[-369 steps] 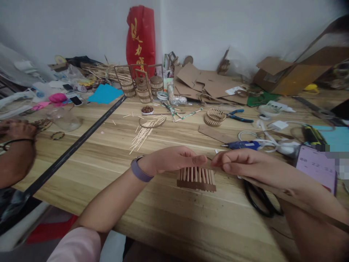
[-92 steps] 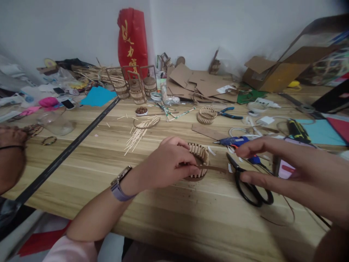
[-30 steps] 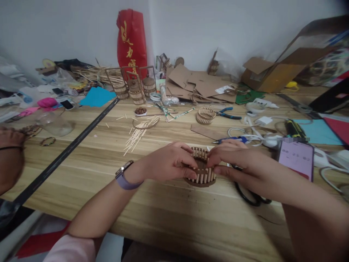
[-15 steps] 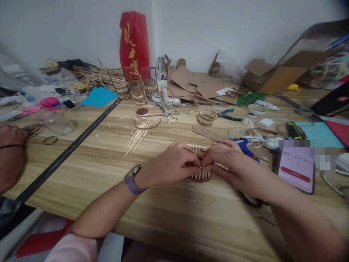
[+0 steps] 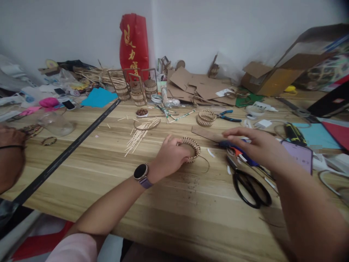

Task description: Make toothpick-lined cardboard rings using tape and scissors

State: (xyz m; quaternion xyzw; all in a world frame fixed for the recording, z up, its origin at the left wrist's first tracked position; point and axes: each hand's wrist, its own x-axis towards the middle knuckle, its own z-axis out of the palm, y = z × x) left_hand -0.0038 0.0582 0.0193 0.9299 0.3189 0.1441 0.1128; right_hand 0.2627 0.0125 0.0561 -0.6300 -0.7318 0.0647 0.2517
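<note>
My left hand (image 5: 172,154) is closed on the left rim of a small round stick-sided basket (image 5: 195,149), tilted on the table. A thin brown strip (image 5: 208,165) curls out from the basket's right side. Fingers stretched out and holding nothing, my right hand (image 5: 253,143) is over a blue glue gun (image 5: 224,144), partly covering it; whether they touch is unclear. Just below lie scissors (image 5: 252,191) with black handles. A flat brown strip of card (image 5: 204,134) rests beyond the basket.
Loose thin sticks (image 5: 137,136) lie left of centre. Another stick-sided ring (image 5: 206,118) and blue-handled pliers (image 5: 230,116) are farther back. At right is a phone (image 5: 297,154). Finished lantern-like baskets (image 5: 139,97) stand behind. Another person's arm (image 5: 11,160) is at far left.
My right hand has left the basket and moved right to the glue gun, uncovering the scissors. My left hand has shifted slightly left and up with the basket, which now tilts.
</note>
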